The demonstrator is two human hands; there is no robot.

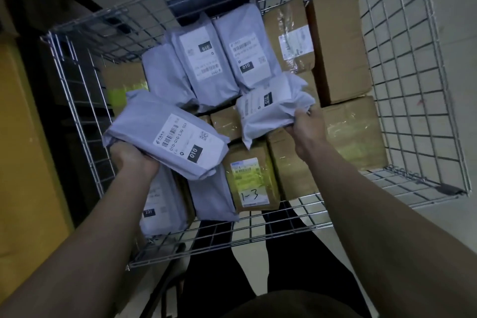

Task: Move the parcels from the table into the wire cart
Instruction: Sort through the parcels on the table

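Both hands holding bags over cart

So your left hand point(134, 160) grips a grey mailer bag point(167, 139) from underneath, label up w/ "010". Your right hand point(304, 124) pinches the edge of a 2nd grey bag point(271, 108), tilted. Both bags are inside the wire cart point(413, 85), above the load. Below: more grey bags at back-left, brown boxes point(338, 44) at right, one box marked "1-3" point(251, 183).

Your left-hand parcel point(167, 141) reads "010-010-L30 551" and "010". "010" too on your right-hand parcel point(268, 108). At six o'clock, the box point(251, 181) says "1-3".
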